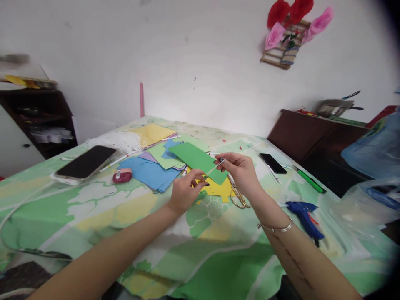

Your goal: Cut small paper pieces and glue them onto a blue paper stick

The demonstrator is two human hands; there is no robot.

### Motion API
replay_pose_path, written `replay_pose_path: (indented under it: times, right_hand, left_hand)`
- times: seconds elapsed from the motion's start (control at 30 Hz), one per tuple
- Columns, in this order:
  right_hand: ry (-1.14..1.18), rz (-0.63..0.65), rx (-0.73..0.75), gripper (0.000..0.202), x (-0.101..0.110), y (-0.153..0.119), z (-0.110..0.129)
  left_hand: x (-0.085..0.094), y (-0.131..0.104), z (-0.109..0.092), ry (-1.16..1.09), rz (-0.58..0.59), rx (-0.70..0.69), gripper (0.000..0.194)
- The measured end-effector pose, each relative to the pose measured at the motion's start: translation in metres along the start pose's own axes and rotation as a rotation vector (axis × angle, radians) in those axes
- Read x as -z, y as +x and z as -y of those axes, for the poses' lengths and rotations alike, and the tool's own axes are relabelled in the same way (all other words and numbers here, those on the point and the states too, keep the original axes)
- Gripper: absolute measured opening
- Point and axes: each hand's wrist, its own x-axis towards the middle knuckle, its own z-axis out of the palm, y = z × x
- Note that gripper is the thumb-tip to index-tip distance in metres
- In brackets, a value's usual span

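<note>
Over desk [215, 254], we watch left hand [186, 189] and right hand [242, 168], each grip pinched on white string [215, 168], stretched above green paper [195, 155]. Yellow paper [215, 190] already cut; string looks unattached, we judge; blue glue gun [304, 217] lies unheld.

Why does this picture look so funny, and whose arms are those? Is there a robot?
No robot here, just a person using two bare hands. There is only one picture. It comes from a camera worn on the person's head, looking forward and down, so the arms reach in from the bottom.

The left hand and the right hand hold a thin white strand between their fingers.

On the patterned tablecloth lie a green sheet, blue paper, gold-handled scissors and a blue glue gun. A big phone lies over on the left.
</note>
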Motion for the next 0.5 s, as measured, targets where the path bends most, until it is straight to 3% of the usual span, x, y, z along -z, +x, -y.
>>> replay_pose_path:
  times: [0.27,0.5]
  right_hand:
    - [0.031,-0.031,-0.017,0.016,0.001,0.018,0.018]
    - [-0.003,-0.053,-0.057,0.015,0.007,0.047,0.034]
  left_hand:
    - [0.001,0.009,0.001,-0.490,0.136,0.500,0.027]
    - [0.000,0.009,0.000,-0.594,0.335,0.637,0.019]
